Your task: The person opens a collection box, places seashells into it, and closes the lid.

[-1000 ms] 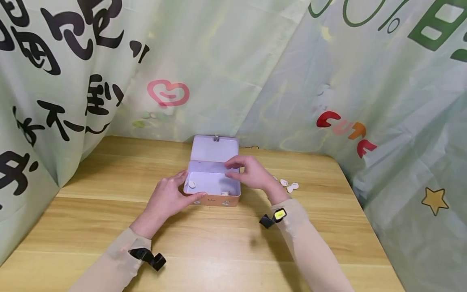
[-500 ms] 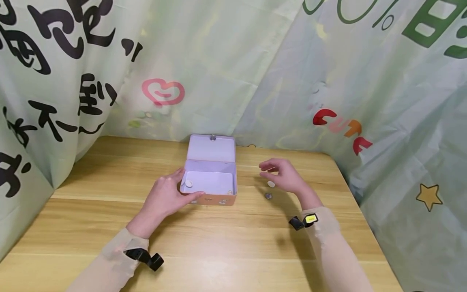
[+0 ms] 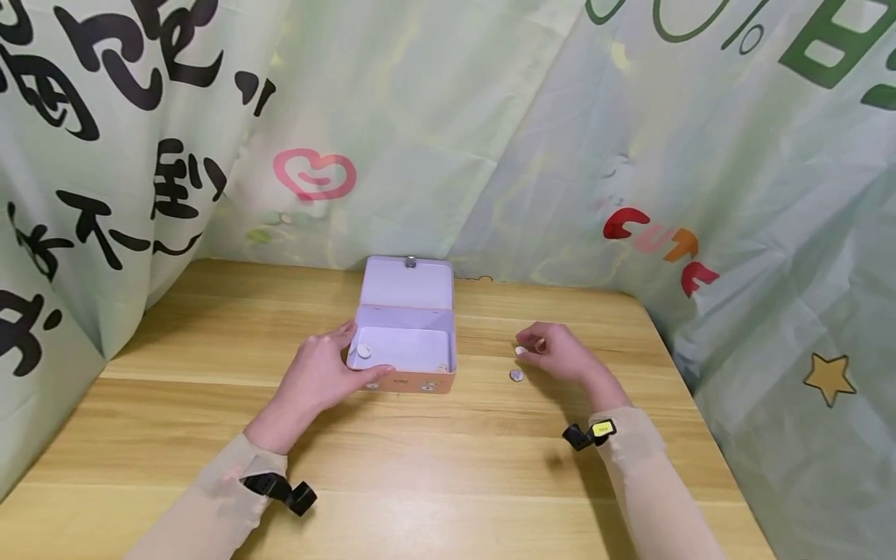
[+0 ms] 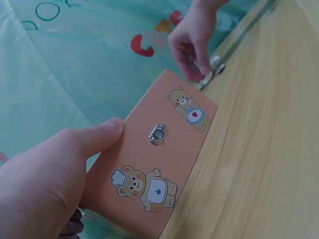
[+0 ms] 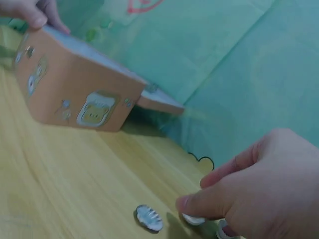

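A tin box [image 3: 400, 381] with a lilac inside and an orange front with bear pictures stands on the table, its lid [image 3: 407, 282] raised at the back. My left hand [image 3: 318, 381] grips its left front corner, thumb over the front wall. Inside lie a white round piece [image 3: 363, 351] at the left and a small piece, hard to make out, at the right. Right of the box, my right hand [image 3: 560, 354] pinches a small white disc-like piece [image 5: 193, 219] at the tabletop. Beside it lies an oval piece with a ridged edge [image 5: 149, 218].
Another white piece [image 5: 227, 230] lies partly behind the right hand. The wooden table [image 3: 420, 474] reaches back to a printed curtain [image 3: 420, 140], which hangs behind and along both sides. A small camera is strapped to each wrist.
My right hand has moved from over the box to the right and lowered its fingers onto the white piece. My left hand keeps its grip on the box.
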Motion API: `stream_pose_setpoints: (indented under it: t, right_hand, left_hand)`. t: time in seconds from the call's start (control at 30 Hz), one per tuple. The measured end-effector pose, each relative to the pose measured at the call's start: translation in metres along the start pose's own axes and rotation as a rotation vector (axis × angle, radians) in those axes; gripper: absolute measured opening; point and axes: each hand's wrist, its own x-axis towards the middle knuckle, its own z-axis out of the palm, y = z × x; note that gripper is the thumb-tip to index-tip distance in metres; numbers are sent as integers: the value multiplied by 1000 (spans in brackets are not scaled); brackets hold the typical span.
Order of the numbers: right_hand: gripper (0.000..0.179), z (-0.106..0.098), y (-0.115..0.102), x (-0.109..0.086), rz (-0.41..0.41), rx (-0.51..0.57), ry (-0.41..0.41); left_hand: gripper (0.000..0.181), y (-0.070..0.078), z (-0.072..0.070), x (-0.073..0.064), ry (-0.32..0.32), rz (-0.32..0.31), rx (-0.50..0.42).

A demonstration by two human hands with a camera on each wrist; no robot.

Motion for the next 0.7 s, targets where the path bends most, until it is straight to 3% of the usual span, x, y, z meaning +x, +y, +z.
stream_pose_setpoints:
  t: [0.2,0.47,0.7]
  right_hand:
    - [32,1,2,2,3,-76,-55]
    - [22,3,2,1,-48,-128,-49]
    - [24,0,-4,-1,-78,-44,12]
  left_hand:
    - [112,-1,1,0,9,-6,-18]
    - [110,0,1,-1,14,2,-15]
    - [109,0,1,0,12,1,-17]
